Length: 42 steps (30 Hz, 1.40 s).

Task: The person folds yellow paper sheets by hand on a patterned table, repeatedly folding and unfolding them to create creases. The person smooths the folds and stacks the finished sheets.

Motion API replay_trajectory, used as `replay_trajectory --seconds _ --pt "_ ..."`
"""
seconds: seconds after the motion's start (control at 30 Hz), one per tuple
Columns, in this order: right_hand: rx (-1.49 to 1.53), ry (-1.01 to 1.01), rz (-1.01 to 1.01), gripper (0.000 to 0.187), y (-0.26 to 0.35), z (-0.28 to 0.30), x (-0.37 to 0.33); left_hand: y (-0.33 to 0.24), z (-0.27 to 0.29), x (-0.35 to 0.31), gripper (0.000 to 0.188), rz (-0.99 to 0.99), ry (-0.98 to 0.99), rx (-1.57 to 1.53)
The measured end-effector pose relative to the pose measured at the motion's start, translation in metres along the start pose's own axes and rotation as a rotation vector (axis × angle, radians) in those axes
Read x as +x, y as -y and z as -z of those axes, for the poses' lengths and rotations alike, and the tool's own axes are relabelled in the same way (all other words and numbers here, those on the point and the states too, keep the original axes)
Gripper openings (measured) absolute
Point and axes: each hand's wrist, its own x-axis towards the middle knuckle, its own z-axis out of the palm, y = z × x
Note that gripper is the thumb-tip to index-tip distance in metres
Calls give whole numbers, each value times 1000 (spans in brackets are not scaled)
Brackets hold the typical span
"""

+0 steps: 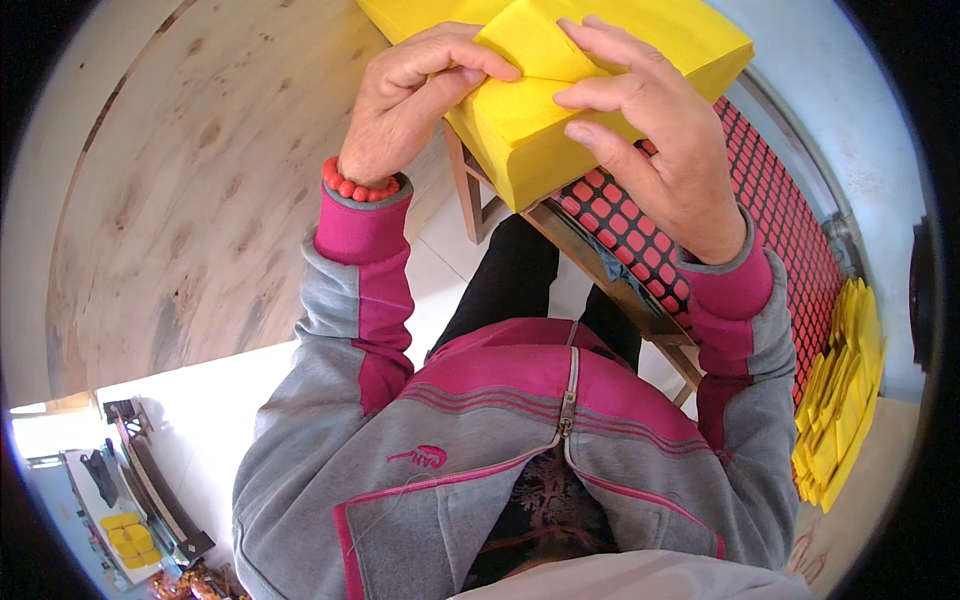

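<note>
A bright yellow box-shaped piece (590,120), which looks like felt-like fabric, lies at the top centre, with one corner toward me. A pointed yellow flap (535,42) stands up from its top face. My left hand (405,100), with a red bead bracelet at the wrist, pinches the flap's left edge between thumb and index finger. On the other side my right hand (650,125) is open, thumb and fingers spread. Its upper fingertips are at the flap's right edge, and the index fingertip is close to the fold.
A wide plywood board (200,200) fills the left. Under the yellow piece is a wooden-framed bench with a red-and-black checked cover (640,235). Folded yellow pieces (840,400) are stacked at the right, near a pale wall (860,150). A white table (95,500) stands at lower left.
</note>
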Motion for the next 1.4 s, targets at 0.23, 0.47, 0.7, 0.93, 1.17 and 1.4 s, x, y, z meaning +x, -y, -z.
replay_trajectory --seconds 0.23,0.47,0.7,0.93,1.17,1.4 --pt "39 -90 -77 13 -4 -16 -5 4 3 -3 27 12 -18 -20" --pt "91 -189 -102 10 -2 -26 -5 8 8 -2 36 -79 74 -71" --pt "106 -204 -104 10 -1 -27 -5 8 4 -3 22 -29 22 -94" --pt "197 -295 -151 22 2 -24 -3 17 -8 -7 14 78 -239 -171" --pt "71 -194 -9 15 -1 -19 2 23 -11 -6 13 39 -335 -199" --pt "133 -157 -136 11 1 -23 -5 23 -4 -6 11 -11 -244 -218"
